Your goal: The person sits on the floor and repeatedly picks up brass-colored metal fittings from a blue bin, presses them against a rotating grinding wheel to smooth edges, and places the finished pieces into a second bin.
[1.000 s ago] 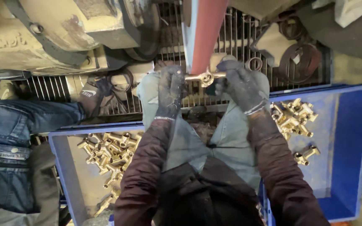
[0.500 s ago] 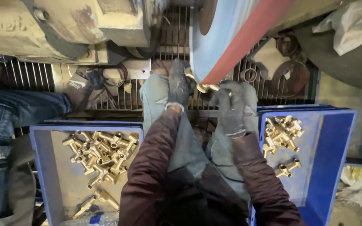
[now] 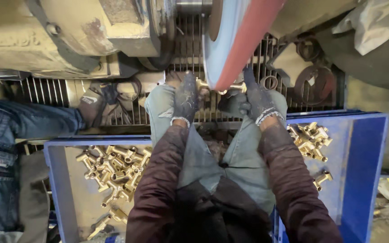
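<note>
Brass fitting is pinched between your gloved left hand and right hand, pressed against the red-edged wheel, so you're mid-polish. Next, I'd guess, rotate it for an untouched face, steady pressure.

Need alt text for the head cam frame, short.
Two gloved hands, left hand and right hand, press a brass fitting against the red rim of a spinning polishing wheel. Blue bins of brass fittings sit on either side, left bin and right bin; another person's jeans-clad leg is at far left.
</note>
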